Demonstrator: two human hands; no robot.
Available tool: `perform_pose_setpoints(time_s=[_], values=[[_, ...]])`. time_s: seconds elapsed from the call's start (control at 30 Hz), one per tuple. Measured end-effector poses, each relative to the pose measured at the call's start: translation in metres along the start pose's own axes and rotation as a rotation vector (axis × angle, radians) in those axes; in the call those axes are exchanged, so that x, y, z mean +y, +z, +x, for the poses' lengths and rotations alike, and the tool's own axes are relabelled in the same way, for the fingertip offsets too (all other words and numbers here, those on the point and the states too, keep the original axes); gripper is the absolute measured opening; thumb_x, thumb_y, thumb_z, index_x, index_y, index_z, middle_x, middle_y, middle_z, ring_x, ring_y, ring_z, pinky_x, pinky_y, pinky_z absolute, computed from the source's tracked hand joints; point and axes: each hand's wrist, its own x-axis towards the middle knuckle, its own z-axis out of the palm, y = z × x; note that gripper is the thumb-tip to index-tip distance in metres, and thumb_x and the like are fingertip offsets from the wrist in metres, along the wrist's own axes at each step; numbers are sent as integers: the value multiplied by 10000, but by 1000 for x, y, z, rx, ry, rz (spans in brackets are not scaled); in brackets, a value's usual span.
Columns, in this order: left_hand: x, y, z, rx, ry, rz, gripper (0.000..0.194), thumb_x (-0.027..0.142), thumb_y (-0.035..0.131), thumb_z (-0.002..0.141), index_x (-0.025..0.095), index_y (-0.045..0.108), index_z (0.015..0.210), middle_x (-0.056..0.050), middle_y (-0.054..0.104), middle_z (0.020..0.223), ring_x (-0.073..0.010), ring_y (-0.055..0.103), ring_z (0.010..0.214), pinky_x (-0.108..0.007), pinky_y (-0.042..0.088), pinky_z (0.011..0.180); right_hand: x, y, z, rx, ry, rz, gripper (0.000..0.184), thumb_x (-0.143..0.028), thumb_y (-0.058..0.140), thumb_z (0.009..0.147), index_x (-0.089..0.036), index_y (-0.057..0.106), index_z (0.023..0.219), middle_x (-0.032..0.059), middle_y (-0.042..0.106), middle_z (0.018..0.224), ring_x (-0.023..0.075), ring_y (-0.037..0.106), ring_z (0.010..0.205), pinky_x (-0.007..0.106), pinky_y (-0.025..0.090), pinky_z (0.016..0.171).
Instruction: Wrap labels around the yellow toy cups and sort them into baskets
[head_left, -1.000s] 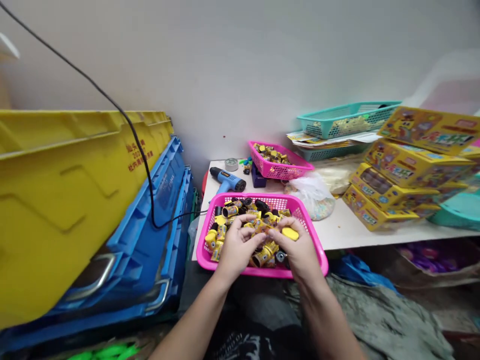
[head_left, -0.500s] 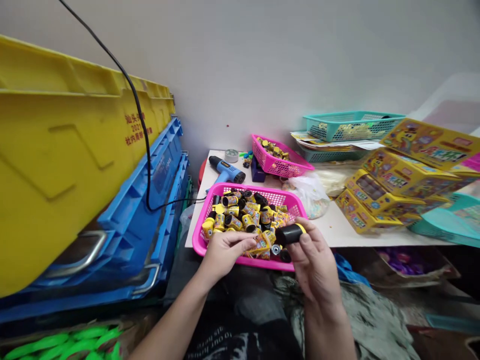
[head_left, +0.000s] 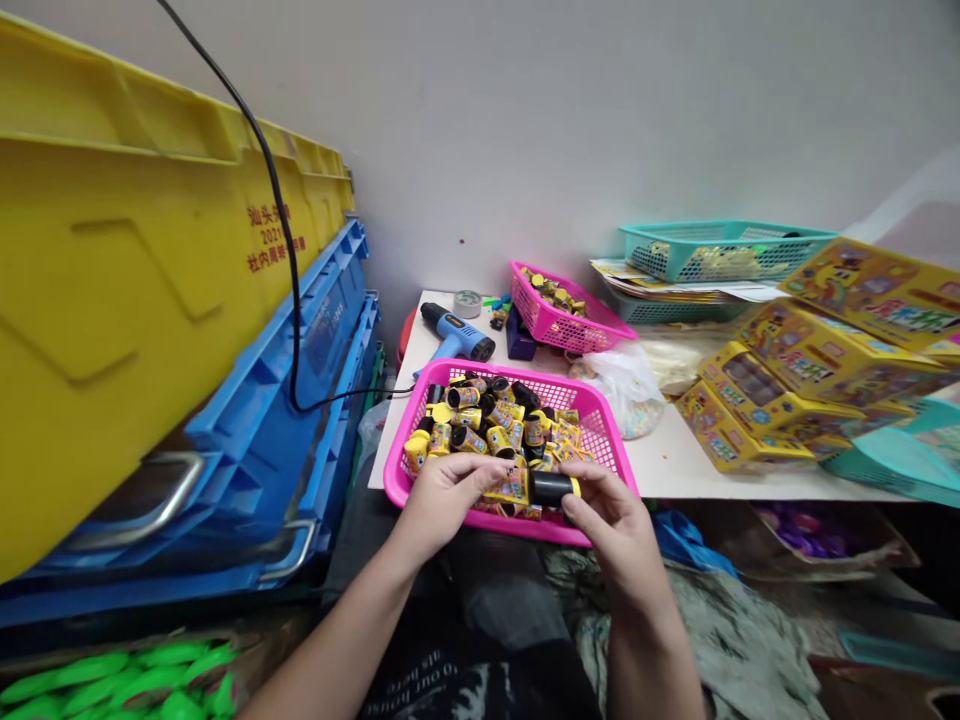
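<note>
A pink basket (head_left: 611, 436) full of small black and yellow canisters (head_left: 487, 420) sits at the near edge of a white table (head_left: 690, 465). My right hand (head_left: 611, 520) grips a black canister with a yellow cap (head_left: 553, 488), held sideways just above the basket's front rim. My left hand (head_left: 442, 490) pinches a yellow printed label sleeve (head_left: 508, 487) right beside that canister's open end. The two pieces touch or nearly touch.
Yellow (head_left: 112, 280) and blue crates (head_left: 300, 400) lean at my left with a black cable (head_left: 289, 250) across them. On the table lie a blue heat gun (head_left: 457, 338), tape roll (head_left: 467, 303), second pink basket (head_left: 562, 325), plastic bag (head_left: 626, 385), yellow boxes (head_left: 795, 390) and teal baskets (head_left: 720, 250).
My hands came out of the pile in the basket. The right hand lifted a black canister, then lowered it and turned it toward the label sleeve in my left hand.
</note>
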Motion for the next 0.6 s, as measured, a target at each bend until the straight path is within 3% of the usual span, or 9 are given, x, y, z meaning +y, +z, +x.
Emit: perform_pose_setpoints(time_s=[0.1,0.27,0.43,0.6], values=[[-1,3,1,6,19,21,219,347,651,798,177,773,867,-69,773,907,-214,715,874,-285,559,792,1,1,1,19,28,-12,256,-343,752,724,-219,672,933,55,688,882,192,664,785,299,562,679],[-1,7,1,17,57,138,202,251,596,817,195,744,945,-66,746,955,-202,700,844,-278,566,675,4,5,1,131,-77,-8,241,-330,752,717,-220,636,898,23,632,806,166,629,721,268,538,622],[9,16,3,-85,240,466,330,39,428,784,189,718,737,-46,672,847,-169,651,812,-302,518,738,10,7,0,185,-188,-100,221,-288,736,743,-224,621,921,39,596,891,184,620,834,286,548,683],[17,30,4,-11,320,607,89,173,579,809,162,658,769,-45,634,825,-180,619,811,-311,489,748,14,4,0,187,-209,-150,219,-261,728,756,-235,614,942,41,573,946,186,611,859,289,558,675]])
